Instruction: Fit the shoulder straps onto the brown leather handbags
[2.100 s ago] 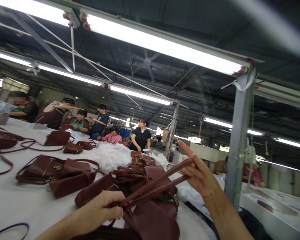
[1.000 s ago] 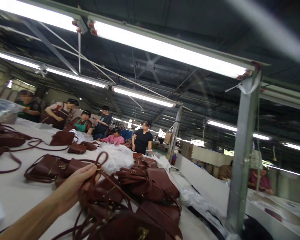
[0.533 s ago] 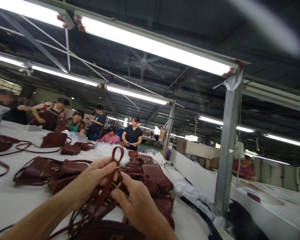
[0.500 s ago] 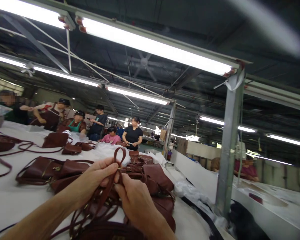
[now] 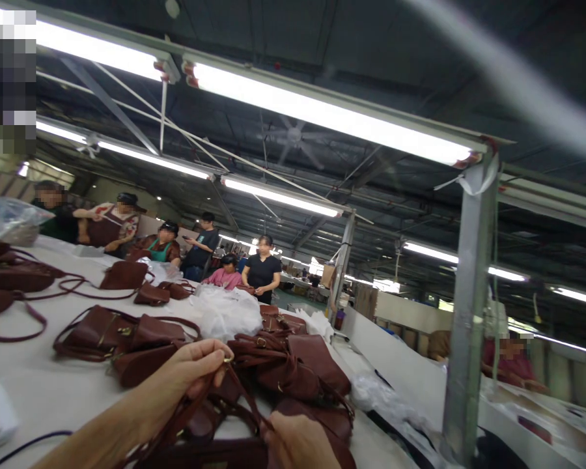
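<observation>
My left hand (image 5: pixel 200 366) pinches a brown leather strap (image 5: pixel 243 391) close to a small gold buckle (image 5: pixel 228 359). Lower and to the right, my right hand (image 5: pixel 300 438) is closed around the same strap, which slants between the two hands. Right below them a brown handbag (image 5: pixel 205 454) lies at the bottom edge of the view, partly cut off. Brown bags with gold fittings crowd around my hands, among them a bag (image 5: pixel 122 329) to the left and a flap bag (image 5: pixel 317 358) to the right.
The bags lie on a white table (image 5: pixel 43 391). Crumpled white plastic (image 5: pixel 227 312) sits beyond them. A grey metal post (image 5: pixel 466 312) stands at the right, near a low white partition (image 5: pixel 395 339). Several people work or stand at the far side, one in a black shirt (image 5: pixel 262 270).
The strap loop that stood above my fingers is gone. My right hand has moved down and right, away from my left, drawing the strap out between them. The view has shifted slightly.
</observation>
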Demonstrator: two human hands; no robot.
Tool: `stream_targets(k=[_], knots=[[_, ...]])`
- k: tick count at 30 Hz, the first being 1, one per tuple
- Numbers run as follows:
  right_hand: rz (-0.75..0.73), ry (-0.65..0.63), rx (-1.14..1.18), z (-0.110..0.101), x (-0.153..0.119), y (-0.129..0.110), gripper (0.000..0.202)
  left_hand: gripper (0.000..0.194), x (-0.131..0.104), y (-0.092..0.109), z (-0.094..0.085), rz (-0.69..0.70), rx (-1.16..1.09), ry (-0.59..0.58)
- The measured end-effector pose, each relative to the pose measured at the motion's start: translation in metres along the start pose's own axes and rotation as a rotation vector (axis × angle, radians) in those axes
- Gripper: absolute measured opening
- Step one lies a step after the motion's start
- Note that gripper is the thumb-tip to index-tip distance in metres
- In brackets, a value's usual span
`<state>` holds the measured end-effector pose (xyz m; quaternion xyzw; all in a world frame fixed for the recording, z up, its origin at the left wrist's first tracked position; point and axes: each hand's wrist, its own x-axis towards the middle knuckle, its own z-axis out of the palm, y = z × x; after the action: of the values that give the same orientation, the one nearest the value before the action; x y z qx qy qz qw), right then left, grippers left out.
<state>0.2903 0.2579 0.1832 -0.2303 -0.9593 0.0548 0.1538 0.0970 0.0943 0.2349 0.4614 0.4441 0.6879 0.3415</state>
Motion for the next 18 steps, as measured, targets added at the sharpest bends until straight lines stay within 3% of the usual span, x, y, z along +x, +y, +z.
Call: stream_targets(k=[2, 4, 6, 9, 12, 18], knots=[[-0.074, -0.034, 0.491, -0.018, 0.0, -0.012, 0.036, 0.044, 0.003, 0.01, 0.008, 0.002, 0.054, -0.005], [-0.129, -0.043, 0.967, -0.044, 0.003, -0.029, 0.066, 0.04, 0.008, 0.023, 0.016, 0.005, 0.148, -0.043], [-0.222, -0.013, 1.2, -0.068, 0.012, -0.048, 0.081, 0.034, 0.012, 0.033, 0.025, 0.033, 0.213, -0.125], [-0.222, -0.045, 1.138, -0.08, 0.03, -0.07, 0.083, 0.026, 0.018, 0.035, 0.034, 0.094, 0.212, -0.259], [-0.185, -0.07, 0.942, -0.07, 0.043, -0.078, 0.072, 0.021, 0.02, 0.019, 0.028, 0.094, 0.205, -0.297], [-0.348, -0.029, 0.752, -0.055, 0.052, -0.075, 0.035, 0.035, 0.0, -0.009, -0.02, 0.045, 0.063, -0.147]])
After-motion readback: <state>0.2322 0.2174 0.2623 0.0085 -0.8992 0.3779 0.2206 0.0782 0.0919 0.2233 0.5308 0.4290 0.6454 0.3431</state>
